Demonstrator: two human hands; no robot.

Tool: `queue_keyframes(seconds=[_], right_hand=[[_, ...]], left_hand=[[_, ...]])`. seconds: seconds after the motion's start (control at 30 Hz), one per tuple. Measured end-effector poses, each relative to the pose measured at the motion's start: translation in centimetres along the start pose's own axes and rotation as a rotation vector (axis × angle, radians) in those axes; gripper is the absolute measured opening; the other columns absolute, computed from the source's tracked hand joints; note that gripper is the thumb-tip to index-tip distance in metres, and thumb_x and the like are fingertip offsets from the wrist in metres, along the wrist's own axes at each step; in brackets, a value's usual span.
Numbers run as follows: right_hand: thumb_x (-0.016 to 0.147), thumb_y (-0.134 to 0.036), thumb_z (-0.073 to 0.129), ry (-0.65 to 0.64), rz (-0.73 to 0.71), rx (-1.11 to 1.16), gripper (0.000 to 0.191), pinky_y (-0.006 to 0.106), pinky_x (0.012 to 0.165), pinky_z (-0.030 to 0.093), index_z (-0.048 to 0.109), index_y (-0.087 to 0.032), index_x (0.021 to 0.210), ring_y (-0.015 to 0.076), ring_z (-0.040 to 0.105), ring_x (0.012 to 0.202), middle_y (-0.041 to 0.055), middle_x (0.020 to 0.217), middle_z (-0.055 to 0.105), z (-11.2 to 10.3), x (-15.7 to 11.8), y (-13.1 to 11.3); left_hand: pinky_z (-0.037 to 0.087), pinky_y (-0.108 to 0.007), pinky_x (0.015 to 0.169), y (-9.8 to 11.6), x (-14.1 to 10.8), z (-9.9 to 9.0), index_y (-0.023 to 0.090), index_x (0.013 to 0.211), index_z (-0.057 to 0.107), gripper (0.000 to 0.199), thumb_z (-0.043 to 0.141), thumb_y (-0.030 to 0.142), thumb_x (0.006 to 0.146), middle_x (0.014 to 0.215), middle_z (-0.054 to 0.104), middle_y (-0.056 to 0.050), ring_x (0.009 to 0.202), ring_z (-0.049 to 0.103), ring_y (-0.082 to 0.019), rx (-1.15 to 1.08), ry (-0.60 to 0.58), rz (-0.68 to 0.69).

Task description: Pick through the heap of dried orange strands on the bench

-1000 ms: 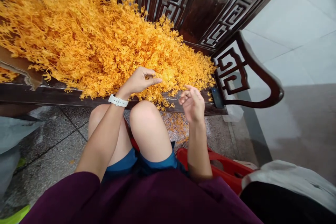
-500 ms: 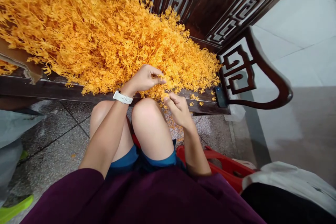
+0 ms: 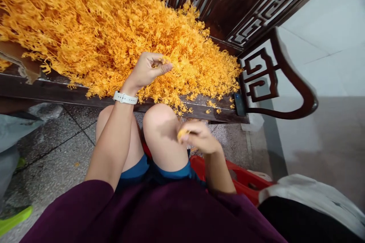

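Orange sprigs (image 3: 114, 41) overhang bench edge (image 3: 62, 92) | left fingers (image 3: 163, 70) pinched on sprig (image 3: 165, 59) | right fingers (image 3: 197, 127) pinch orange bit (image 3: 181, 134), clear of bench

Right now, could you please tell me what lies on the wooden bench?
A heap of orange pieces, torn cardboard at left, and what seems a phone by the armrest; the seat beneath the heap is hidden.

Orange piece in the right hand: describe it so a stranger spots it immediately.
Start at the dark bench bearing the orange pile. Below in view, beside the right knee, find the right hand. The orange piece is at its fingertips, off the bench, unlike its heaped neighbours.
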State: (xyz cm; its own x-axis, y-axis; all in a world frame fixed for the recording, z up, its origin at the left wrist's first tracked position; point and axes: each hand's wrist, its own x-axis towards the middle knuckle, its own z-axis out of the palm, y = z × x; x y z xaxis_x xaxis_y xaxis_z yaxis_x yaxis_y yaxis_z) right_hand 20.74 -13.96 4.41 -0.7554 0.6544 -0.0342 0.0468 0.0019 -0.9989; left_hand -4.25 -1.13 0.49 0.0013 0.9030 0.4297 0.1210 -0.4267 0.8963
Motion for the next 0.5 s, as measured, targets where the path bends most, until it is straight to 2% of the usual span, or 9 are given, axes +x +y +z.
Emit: queue_keyframes(seconds=[0.07, 0.1, 0.17, 0.23, 0.33, 0.43, 0.5], right_hand=[[0.1, -0.048, 0.06, 0.349, 0.01, 0.198, 0.028, 0.028, 0.049, 0.034, 0.069, -0.025, 0.087, 0.0108, 0.034, 0.049, -0.0057, 0.057, 0.043, -2.0, 0.5, 0.0], [0.101, -0.053, 0.055, 0.484, 0.021, 0.275, 0.032, 0.028, 0.045, 0.029, 0.068, -0.025, 0.091, 0.0112, 0.024, 0.048, -0.0071, 0.058, 0.034, -3.2, 0.9, 0.0], [0.099, -0.057, 0.052, 0.608, 0.054, 0.365, 0.036, 0.028, 0.043, 0.024, 0.067, -0.025, 0.096, 0.0124, 0.014, 0.051, -0.0072, 0.062, 0.028, -5.3, 1.5, -0.2], [0.096, -0.053, 0.057, 0.657, 0.055, 0.42, 0.029, 0.029, 0.043, 0.022, 0.064, -0.024, 0.094, 0.0129, 0.011, 0.054, -0.0068, 0.064, 0.028, -6.6, 2.0, -0.3], [0.094, -0.047, 0.059, 0.677, 0.015, 0.419, 0.021, 0.029, 0.045, 0.022, 0.061, -0.026, 0.092, 0.0126, 0.017, 0.053, -0.0061, 0.063, 0.033, -6.6, 2.3, -0.4], [0.099, -0.045, 0.058, 0.632, 0.003, 0.13, 0.019, 0.029, 0.05, 0.028, 0.065, -0.027, 0.099, 0.0124, 0.035, 0.053, -0.0034, 0.066, 0.049, -5.3, 2.6, -0.2], [0.101, -0.042, 0.06, 0.579, 0.003, -0.124, 0.019, 0.03, 0.055, 0.033, 0.065, -0.025, 0.093, 0.0125, 0.044, 0.058, -0.0018, 0.069, 0.055, -4.3, 3.0, -0.1]], left_hand=[[0.027, -0.028, 0.056, 0.9, -0.5, 0.2, 0.02, 0.054, 0.037, 0.067, 0.076, 0.069, 0.08, 0.058, 0.03, 0.004, 0.058, 0.03, -0.01, -0.021, -0.137, 0.0], [0.025, -0.028, 0.056, 1.2, -0.7, 0.3, 0.02, 0.054, 0.035, 0.069, 0.075, 0.069, 0.081, 0.058, 0.029, 0.004, 0.057, 0.028, -0.009, -0.032, -0.196, -0.004], [0.022, -0.028, 0.056, 1.5, -0.9, 0.4, 0.02, 0.054, 0.032, 0.071, 0.074, 0.071, 0.081, 0.058, 0.026, 0.005, 0.056, 0.025, -0.009, -0.042, -0.249, -0.016], [0.021, -0.028, 0.057, 1.4, -0.9, 0.5, 0.02, 0.053, 0.032, 0.072, 0.075, 0.071, 0.08, 0.058, 0.025, 0.005, 0.056, 0.024, -0.009, -0.045, -0.288, -0.021], [0.021, -0.028, 0.057, 1.2, -0.8, 0.6, 0.019, 0.054, 0.041, 0.066, 0.075, 0.069, 0.081, 0.058, 0.029, 0.005, 0.057, 0.027, -0.009, -0.051, -0.357, -0.031], [0.023, -0.028, 0.057, 1.3, -1.0, 0.8, 0.019, 0.054, 0.046, 0.062, 0.075, 0.067, 0.082, 0.058, 0.033, 0.005, 0.057, 0.031, -0.009, -0.078, -0.499, -0.067], [0.023, -0.028, 0.056, 1.5, -1.0, 0.8, 0.018, 0.053, 0.044, 0.063, 0.076, 0.064, 0.081, 0.057, 0.033, 0.005, 0.056, 0.031, -0.009, -0.086, -0.635, -0.085]])
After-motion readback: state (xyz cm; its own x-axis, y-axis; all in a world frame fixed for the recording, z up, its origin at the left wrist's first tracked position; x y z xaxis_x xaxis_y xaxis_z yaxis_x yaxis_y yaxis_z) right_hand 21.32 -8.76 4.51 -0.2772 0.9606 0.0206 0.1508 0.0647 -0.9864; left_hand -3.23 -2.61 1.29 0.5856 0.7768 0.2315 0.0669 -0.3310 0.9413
